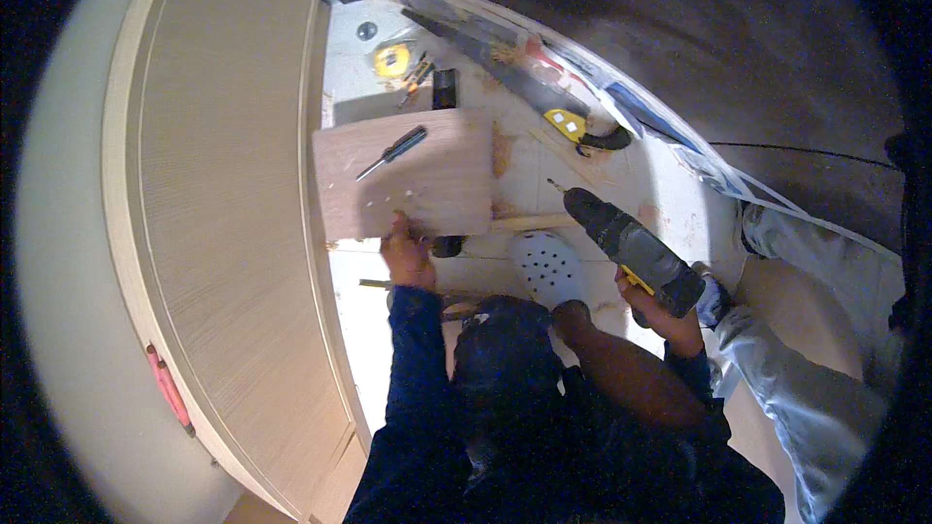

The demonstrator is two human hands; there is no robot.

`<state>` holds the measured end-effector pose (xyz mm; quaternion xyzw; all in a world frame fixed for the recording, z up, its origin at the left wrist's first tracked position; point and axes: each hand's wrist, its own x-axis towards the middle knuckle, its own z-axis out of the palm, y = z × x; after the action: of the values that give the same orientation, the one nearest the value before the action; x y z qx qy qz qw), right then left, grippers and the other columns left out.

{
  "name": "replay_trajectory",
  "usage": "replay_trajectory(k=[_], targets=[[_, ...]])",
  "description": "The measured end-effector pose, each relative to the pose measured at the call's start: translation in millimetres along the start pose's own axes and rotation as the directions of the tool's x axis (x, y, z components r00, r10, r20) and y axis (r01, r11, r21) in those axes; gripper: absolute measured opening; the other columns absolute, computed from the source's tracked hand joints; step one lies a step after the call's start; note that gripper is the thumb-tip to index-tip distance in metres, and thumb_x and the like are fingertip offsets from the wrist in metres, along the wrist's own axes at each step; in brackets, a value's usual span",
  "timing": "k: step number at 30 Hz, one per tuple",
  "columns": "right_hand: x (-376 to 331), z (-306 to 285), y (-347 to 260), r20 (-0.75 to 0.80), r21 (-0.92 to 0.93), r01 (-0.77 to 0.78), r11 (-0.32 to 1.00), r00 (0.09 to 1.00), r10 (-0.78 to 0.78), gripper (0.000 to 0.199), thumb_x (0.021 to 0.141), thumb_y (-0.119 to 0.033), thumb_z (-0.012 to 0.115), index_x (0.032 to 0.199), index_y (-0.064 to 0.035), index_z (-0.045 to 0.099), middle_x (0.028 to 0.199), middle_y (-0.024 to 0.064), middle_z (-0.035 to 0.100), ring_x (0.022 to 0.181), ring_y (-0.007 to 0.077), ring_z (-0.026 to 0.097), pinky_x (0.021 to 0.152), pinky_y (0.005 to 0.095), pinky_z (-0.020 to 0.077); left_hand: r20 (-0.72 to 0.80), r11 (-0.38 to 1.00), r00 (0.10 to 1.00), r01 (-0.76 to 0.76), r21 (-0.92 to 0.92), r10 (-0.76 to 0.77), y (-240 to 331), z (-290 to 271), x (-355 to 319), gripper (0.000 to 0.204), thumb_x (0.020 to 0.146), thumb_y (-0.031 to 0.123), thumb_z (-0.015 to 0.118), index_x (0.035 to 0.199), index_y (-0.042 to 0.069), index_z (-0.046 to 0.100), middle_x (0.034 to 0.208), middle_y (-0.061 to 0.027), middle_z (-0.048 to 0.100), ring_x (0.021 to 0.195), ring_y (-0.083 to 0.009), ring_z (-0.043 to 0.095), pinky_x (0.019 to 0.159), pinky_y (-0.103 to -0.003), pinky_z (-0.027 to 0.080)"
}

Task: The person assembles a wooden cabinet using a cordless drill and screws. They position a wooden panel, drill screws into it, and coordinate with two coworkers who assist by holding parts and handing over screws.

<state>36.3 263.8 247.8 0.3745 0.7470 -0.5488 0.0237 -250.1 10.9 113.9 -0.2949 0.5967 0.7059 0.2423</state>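
On the pale floor (582, 160) in front of you lies a small wooden panel (408, 180), flat, with its left edge against the tall light-wood cabinet door (223, 233). Your left hand (408, 254) rests on the panel's near edge, fingers curled over it and pressing it down. A screwdriver (391, 152) with a dark handle lies loose on top of the panel, well away from your fingers.

Your right hand (660, 306) is wrapped tight around the grip of a black cordless drill (626, 243) with a yellow trigger patch; the bit points up and left toward the panel but stands clear of it, over the floor (sawdust is scattered there). Your foot in a white perforated clog (549, 267) sits between your two hands, just beside a thin wooden strip (529, 223).

No box or bin shows open contents here. Beyond the panel, a yellow tape measure (392, 60) lies near a small black block (445, 87). A handsaw with a yellow and black handle (587, 131) lies further right. Along the far edge of the floor runs a clear plastic sheet or wrapper (660, 116) with red and blue patches; its print is too small to tell. Low on the cabinet's left side sits a narrow pink tag (167, 386).
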Motion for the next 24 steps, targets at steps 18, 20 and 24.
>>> replay_trajectory(k=[18, 20, 24], targets=[[-22, -69, 13, 0.432, 0.820, -0.525, 0.226, 0.829, 0.356, 0.066, 0.083, -0.028, 0.085, 0.136, -0.0014, 0.056, 0.123, 0.0185, 0.067, 0.108, 0.0280, 0.068, 0.095, 0.0412, 0.0567, 0.985, -0.617, 0.119, -0.787, 0.019, -0.122, -137, 241, 48, 0.039, 0.094, 0.027, 0.055, 0.130, 0.016, 0.065, 0.130, -0.0140, 0.062, 0.124, -0.0348, 0.055, 0.102, -0.056, 0.044], [-20, -78, 36, 0.569, 0.799, -0.600, -0.034, 0.736, 0.367, 0.066, 0.087, -0.032, 0.082, 0.137, -0.0016, 0.054, 0.125, 0.0214, 0.066, 0.107, 0.0312, 0.069, 0.093, 0.0437, 0.0583, 0.990, -0.626, 0.112, -0.779, 0.038, -0.080, -149, 228, 31, 0.038, 0.094, 0.026, 0.055, 0.129, 0.015, 0.066, 0.129, -0.0139, 0.062, 0.123, -0.0389, 0.054, 0.098, -0.054, 0.045], [-17, -88, 69, 0.845, 0.344, -0.506, -0.791, 0.534, 0.026, 0.052, 0.099, -0.026, 0.067, 0.142, -0.0041, 0.050, 0.140, 0.0124, 0.050, 0.133, 0.0192, 0.050, 0.117, 0.0400, 0.0407, 0.997, -0.570, 0.048, -0.821, 0.002, -0.067, -160, 215, 5, 0.036, 0.092, 0.023, 0.057, 0.126, 0.015, 0.068, 0.128, -0.0138, 0.062, 0.121, -0.0363, 0.056, 0.094, -0.051, 0.044]])
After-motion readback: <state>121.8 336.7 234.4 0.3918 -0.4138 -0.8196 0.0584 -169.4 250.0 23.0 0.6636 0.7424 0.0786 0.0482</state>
